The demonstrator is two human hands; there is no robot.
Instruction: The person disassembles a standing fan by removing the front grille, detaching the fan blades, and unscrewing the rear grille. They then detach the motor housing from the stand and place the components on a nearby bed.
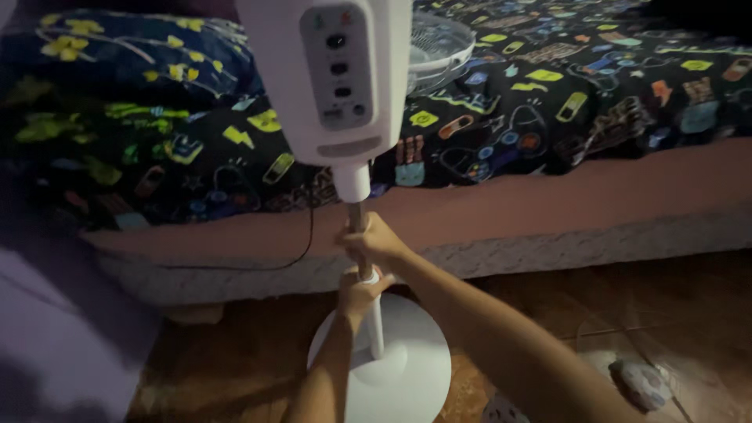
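Right hand: the right hand (374,240) is seen wrapped tight around the thin metal inner pole (358,222) of the white pedestal fan, just under the white collar of the head housing.
Left hand: the left hand (359,293) is closed around the white outer tube (375,325) right at its top joint, directly below the right hand; the two are nearly touching.
Fan head: the white plastic control housing with grey button panel (338,66) is held up close to the camera, upright on the pole.
Base: the round white plastic base (407,368) is planted on the reddish-brown tiled floor (627,298), straight below both hands.
Cord: a thin black cord (301,249) is seen looping down left of the pole, across the mattress edge.
Behind: a bed with a dark bedspread printed with bright cartoon patterns (548,86) is spread across the back, and a round white fan grille (439,43) is lying on it.
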